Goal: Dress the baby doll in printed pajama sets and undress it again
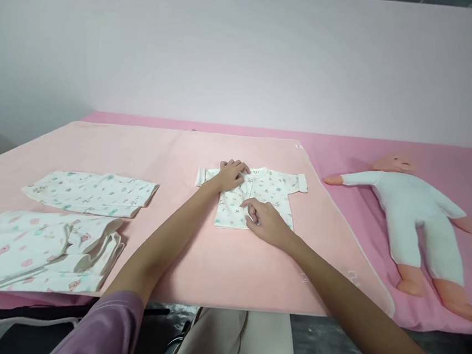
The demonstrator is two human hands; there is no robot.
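The shirt (pixel 275 187) lay spread at the frame's centre. The left hand (pixel 231 176) rested loosely open on its upper left; the right hand (pixel 268 222) curled above its lower part, whether pinching cloth I couldn't tell.

Bare blanket (pixel 176 163) lies between shirt (pixel 274 189) and folded clothes (pixel 92 192), the left forearm (pixel 173 226) lying across nearer in; a doll (pixel 410 208) blocks the right, a wall (pixel 247 55) the back.

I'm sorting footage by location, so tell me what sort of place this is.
Probably a baby-care training room, judging by the doll, the small printed shirt laid flat and the folded printed cloths at left.
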